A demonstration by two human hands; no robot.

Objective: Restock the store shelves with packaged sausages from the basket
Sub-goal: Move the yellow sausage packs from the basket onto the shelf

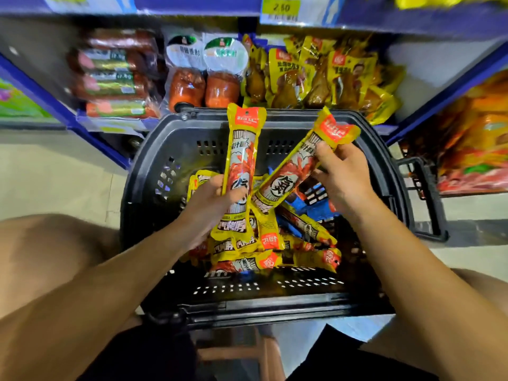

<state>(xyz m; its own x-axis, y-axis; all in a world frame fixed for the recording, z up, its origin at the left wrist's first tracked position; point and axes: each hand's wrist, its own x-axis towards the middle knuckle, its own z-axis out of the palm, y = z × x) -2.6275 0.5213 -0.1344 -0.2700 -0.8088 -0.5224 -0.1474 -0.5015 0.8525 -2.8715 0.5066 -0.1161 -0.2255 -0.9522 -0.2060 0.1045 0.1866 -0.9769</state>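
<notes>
Knees (41,257) and dark shorts fill the bottom of the view; the person seems to crouch or sit low in front of the basket (154,166), which stands on the floor against the bottom shelf (90,125).

Each hand holds one pack above the basket. Left hand (211,204) has its fingers curled round the lower half of an almost upright sausage pack (242,163). Right hand (343,174) pinches a second pack (299,166) near its upper end, with the thumb on the front; this pack is tilted and its lower end points down at the pile (264,243) of more packs in the basket.

What could go wrong: the right pack is held near one end only, so I think it may swing or slip from the glossy film and fall back. The shelf front already looks full, with red sausages (112,75), round-label packs (206,72) and yellow bags (316,72), so pushing new packs in may knock others off the edge.

Hard to make out: the shelf goods are blurred, the price label (280,8) is hardly readable, and no free place for these packs is visible. Left fingertips are hidden behind the pack.
</notes>
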